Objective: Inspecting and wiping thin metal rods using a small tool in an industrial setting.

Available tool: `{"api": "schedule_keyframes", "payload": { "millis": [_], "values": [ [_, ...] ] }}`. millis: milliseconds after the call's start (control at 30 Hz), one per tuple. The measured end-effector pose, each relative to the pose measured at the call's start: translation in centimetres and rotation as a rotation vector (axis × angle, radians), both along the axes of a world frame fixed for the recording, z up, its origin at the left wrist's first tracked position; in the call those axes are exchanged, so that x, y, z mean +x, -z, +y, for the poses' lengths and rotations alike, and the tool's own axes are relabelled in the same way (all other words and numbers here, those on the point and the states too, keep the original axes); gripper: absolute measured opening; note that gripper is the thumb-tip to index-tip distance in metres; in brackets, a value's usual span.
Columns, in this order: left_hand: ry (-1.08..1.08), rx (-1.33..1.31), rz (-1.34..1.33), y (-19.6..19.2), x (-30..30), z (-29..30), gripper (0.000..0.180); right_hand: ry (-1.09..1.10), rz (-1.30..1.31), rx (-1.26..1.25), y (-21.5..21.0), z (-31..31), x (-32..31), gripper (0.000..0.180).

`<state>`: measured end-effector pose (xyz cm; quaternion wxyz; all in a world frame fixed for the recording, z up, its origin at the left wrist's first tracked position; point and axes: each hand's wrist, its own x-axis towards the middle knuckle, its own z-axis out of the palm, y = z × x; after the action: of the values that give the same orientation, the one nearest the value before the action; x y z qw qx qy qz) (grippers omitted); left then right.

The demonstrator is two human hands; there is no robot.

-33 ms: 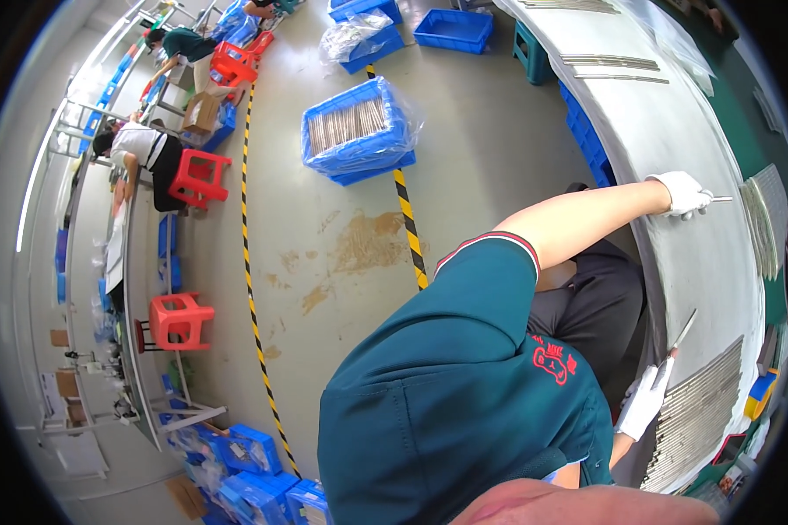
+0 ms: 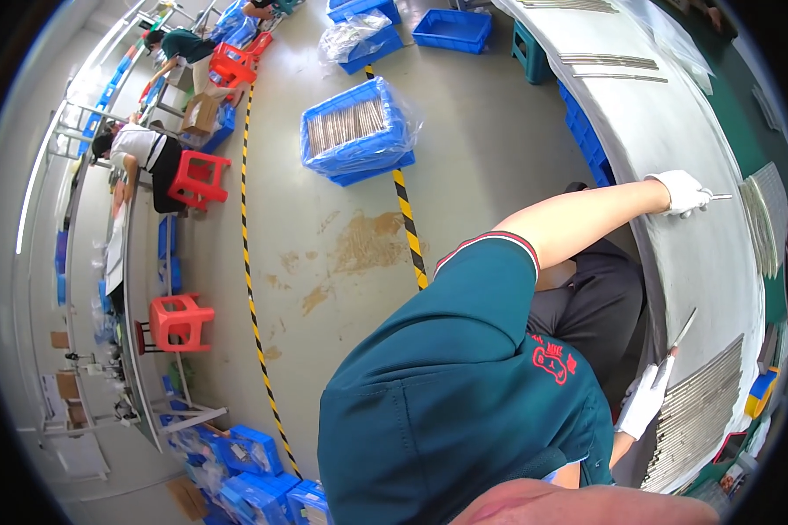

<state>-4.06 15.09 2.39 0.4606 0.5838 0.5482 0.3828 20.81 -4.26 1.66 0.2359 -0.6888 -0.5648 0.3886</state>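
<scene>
My left hand (image 2: 685, 194), in a white glove, is stretched out over the pale table and closed on a thin metal rod. The rod's end (image 2: 721, 197) sticks out past the fingers. Nearer my body, my right hand (image 2: 643, 404), gloved in white with a bare fingertip showing, is closed around a slim metal piece (image 2: 685, 327) that points up from the fingers. Its lower part is hidden in the hand. Beside the right hand, many similar metal rods (image 2: 699, 411) lie side by side in a row on the table.
Several more rods (image 2: 611, 61) lie farther along the table (image 2: 648, 131). Stacked sheets (image 2: 764, 221) sit at its far side, near a blue-and-yellow object (image 2: 761, 393). A blue crate of rods (image 2: 394, 156) stands on the floor behind. Two people work at benches with red stools (image 2: 200, 178).
</scene>
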Motion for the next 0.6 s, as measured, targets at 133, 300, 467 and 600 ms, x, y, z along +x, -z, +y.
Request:
{"api": "schedule_keyframes", "payload": {
  "millis": [133,300,467,600],
  "values": [
    [0.103,-0.131,-0.087,-1.3,0.4,-2.7,0.030,-0.012,-0.002,0.011,-0.4,-0.8,-0.5,0.047],
    [0.260,-0.429,-0.518,-2.8,2.2,-12.2,0.027,-0.010,-0.008,0.000,0.0,-0.9,-0.4,0.046],
    [0.288,-0.399,-0.492,-0.4,2.7,-14.8,0.029,-0.019,0.035,-0.003,0.2,-0.3,0.5,0.047],
    [0.236,-0.430,-0.517,-0.3,1.9,-15.5,0.028,-0.017,-0.090,-0.012,-1.3,-0.2,0.4,0.045]
  ]
}}
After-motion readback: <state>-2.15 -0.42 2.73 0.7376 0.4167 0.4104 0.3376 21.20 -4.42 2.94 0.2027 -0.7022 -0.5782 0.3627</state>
